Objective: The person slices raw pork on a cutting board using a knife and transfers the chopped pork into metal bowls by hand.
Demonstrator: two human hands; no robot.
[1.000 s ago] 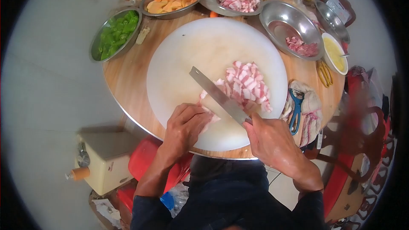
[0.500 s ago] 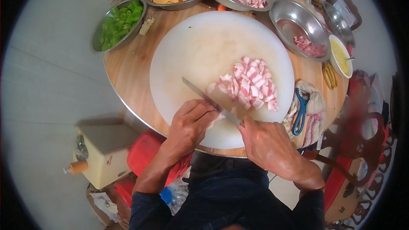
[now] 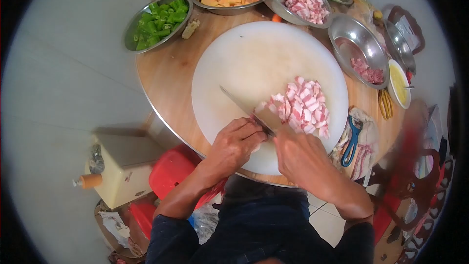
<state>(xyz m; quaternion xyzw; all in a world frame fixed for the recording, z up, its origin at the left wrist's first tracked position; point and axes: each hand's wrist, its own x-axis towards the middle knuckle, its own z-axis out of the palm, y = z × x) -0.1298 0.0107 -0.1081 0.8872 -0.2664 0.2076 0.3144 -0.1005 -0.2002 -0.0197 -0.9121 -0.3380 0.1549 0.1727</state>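
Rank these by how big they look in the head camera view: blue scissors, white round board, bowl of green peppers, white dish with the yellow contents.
1. White round board
2. Bowl of green peppers
3. Blue scissors and white dish: too alike to rank

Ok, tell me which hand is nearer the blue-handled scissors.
Right. The right hand is just to the left of the scissors; the left hand is farther left, with the right hand between it and them.
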